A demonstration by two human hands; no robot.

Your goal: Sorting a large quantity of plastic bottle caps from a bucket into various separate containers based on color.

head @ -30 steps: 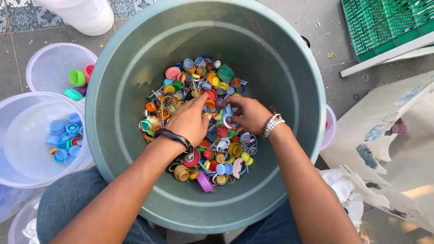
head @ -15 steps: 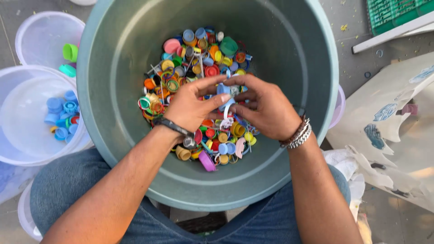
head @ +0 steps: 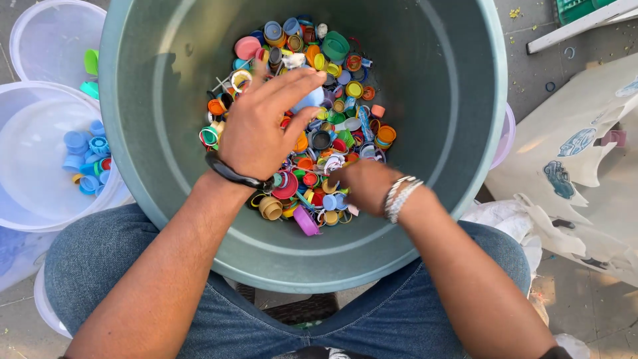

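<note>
Bottle caps (head: 332,113) inside grey tub (head: 432,219)

One head-worn camera looks steeply down, close above a grey-green tub (head: 166,133) between the knees.

At the right side of the frame lies a torn, flattened sheet of beige cardboard packaging (head: 585,166), spread on the ground beside the big bucket. It has an irregular shape with ripped edges, and on it are blue-grey printed drawings and one small pink mark near the right edge. Under it, at the lower right, a crumpled white plastic bag (head: 498,216) shows. No signs and no screens are to be seen.
</note>
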